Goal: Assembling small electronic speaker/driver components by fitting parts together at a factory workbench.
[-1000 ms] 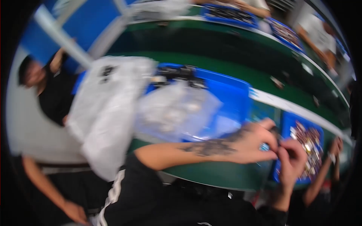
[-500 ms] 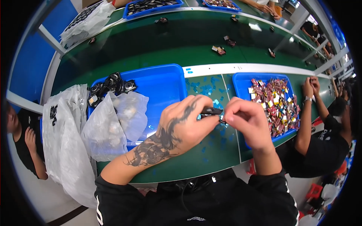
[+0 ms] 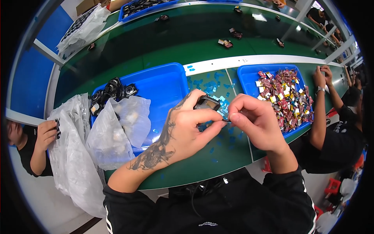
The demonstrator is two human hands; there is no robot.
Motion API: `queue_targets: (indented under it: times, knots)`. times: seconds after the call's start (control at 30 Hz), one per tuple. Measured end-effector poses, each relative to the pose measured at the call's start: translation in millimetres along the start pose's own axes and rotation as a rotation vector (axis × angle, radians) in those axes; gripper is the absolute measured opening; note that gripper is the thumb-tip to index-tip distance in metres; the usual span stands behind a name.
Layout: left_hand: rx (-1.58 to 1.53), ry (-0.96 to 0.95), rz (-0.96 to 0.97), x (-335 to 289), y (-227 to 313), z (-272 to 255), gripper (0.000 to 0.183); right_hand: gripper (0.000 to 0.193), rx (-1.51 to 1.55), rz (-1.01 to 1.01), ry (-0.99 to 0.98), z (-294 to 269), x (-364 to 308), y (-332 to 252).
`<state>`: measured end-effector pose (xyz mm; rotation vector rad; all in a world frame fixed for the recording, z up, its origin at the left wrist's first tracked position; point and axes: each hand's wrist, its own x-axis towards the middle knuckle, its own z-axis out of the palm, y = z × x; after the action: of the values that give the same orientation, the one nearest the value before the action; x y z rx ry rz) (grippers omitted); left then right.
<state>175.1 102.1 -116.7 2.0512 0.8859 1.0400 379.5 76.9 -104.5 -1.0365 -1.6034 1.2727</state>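
A small black square housing (image 3: 208, 103), like a watch case, sits in the curled fingers of my left hand (image 3: 187, 126). Its hollow-looking face is turned upward. The left thumb and forefinger come together just below it, at a thin dark piece (image 3: 226, 120). From the other side, my right hand (image 3: 257, 123) pinches close against that same spot; whether its fingertips hold the dark piece or something else is hidden. Beneath both hands, bits of blue film (image 3: 198, 83) lie scattered on the green table (image 3: 187, 171).
On the left, a blue tray (image 3: 171, 72) holds black housings (image 3: 115, 89) and thin plastic bags (image 3: 109, 136). Another blue tray (image 3: 245, 70) at right carries a heap of small parts (image 3: 286, 101). Beyond a white rail (image 3: 218, 62), parts lie on a green belt (image 3: 175, 37). Co-workers sit at both sides.
My hands have turned the black housing so its face shows, and my left forefinger now extends toward the right fingertips. A co-worker's hand at far left has risen to the big plastic bag.
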Motion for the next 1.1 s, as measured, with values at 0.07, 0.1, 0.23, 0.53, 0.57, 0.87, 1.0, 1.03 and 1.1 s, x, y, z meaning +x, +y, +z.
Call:
queue_targets:
  times: [0.07,0.1,0.23,0.53,0.57,0.87,1.0,1.03,1.1]
  knots:
    - [0.181,0.06,0.159,1,-6,5,0.017,0.01,0.048,0.087,-0.054,-5,3,6]
    - [0.358,0.121,0.324,2,-7,7,0.02,0.011,0.092,0.172,-0.105,-7,5,9]
    - [0.66,0.081,0.528,3,-6,5,0.021,0.01,0.245,0.251,0.051,-6,17,22]
    - [-0.108,0.112,-0.25,-5,-21,3,0.009,0.022,-0.281,-0.101,0.187,14,12,19]
    - [-0.136,0.111,-0.262,-8,-19,7,0.01,0.02,-0.176,-0.138,0.229,16,11,23]
    - [-0.355,0.06,-0.323,-9,-1,16,0.01,0.016,0.072,-0.119,0.365,32,8,19]
    - [-0.176,0.05,-0.277,-6,8,16,0.011,0.021,0.345,-0.045,0.349,28,3,13]
    - [-0.14,0.052,-0.274,-5,11,18,0.012,0.016,0.392,0.001,0.326,24,0,15]
    - [-0.139,0.028,-0.223,-4,5,20,0.014,0.014,0.397,-0.063,0.353,22,1,20]
